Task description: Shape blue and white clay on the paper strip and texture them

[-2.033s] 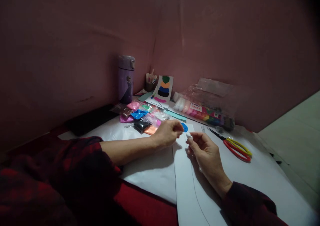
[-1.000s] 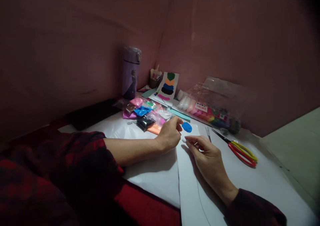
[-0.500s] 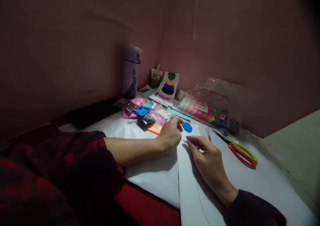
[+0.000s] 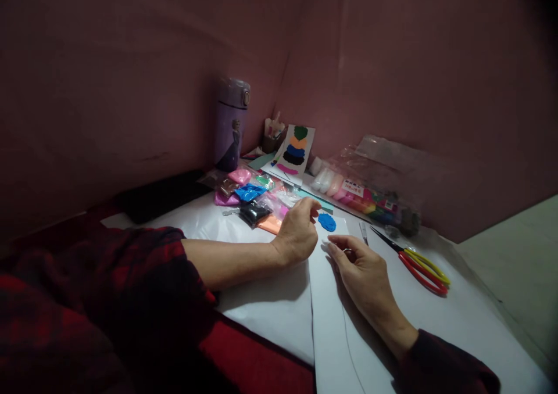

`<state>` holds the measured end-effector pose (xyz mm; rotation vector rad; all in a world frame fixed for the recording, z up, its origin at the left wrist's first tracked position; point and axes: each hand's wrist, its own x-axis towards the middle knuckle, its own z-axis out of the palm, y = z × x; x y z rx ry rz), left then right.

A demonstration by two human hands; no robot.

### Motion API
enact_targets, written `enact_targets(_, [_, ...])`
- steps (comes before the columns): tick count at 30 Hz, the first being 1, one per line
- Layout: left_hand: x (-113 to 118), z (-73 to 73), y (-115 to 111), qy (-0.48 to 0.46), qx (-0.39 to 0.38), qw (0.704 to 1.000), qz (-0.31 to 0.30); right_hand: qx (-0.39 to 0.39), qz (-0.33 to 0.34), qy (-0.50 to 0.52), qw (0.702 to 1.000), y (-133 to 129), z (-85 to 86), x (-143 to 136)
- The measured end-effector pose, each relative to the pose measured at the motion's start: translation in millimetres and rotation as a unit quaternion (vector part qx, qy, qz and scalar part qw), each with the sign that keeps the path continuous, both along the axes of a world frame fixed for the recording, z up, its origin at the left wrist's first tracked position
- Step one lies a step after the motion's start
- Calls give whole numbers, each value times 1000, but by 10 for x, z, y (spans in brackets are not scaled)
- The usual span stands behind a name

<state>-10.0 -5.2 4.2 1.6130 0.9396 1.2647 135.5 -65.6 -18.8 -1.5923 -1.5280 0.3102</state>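
My right hand (image 4: 364,269) is closed in a pinch over the white paper (image 4: 329,324), its thumb and forefinger on a small white piece (image 4: 325,244), which looks like clay. To its left, my left hand (image 4: 299,234) is held with its fingers curled in. Whether those fingers hold anything is hidden from me. Just beyond both hands, a flat blue clay piece (image 4: 326,222) with a ridged surface lies on the paper. A thin curved line (image 4: 347,341) runs down the sheet below my right hand.
Red-and-yellow-handled scissors (image 4: 422,272) lie at the right. Several clay packets (image 4: 250,192) are heaped left of my hands. Behind stand a purple bottle (image 4: 232,126) and a card with coloured shapes (image 4: 296,150). A plastic bag of clay (image 4: 361,193) lies along the wall.
The fingers of both hands have shifted slightly, and my left fingertips sit a little higher. The blue clay piece stays in place on the paper.
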Motion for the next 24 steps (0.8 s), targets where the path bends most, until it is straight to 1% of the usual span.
enact_targets(4, [-3, 22, -1, -19, 14, 1000, 18, 17, 4, 0, 1000, 13, 1, -4])
enact_targets(7, [-1, 10, 12, -4, 16, 1000, 21, 40, 11, -53, 998, 35, 6, -5])
enact_targets(11, [-2, 1, 21, 10, 19, 1000, 18, 46, 18, -107, 993, 58, 21, -15])
enact_targets(15, [-4, -3, 26, 9, 20, 1000, 21, 57, 14, -109, 992, 72, 29, -23])
enact_targets(20, [3, 1, 34, -15, 23, 999, 27, 45, 20, -124, 991, 82, 28, -18])
enact_targets(24, [16, 0, 40, -53, 19, 998, 31, 80, 11, -94, 992, 69, 32, -15])
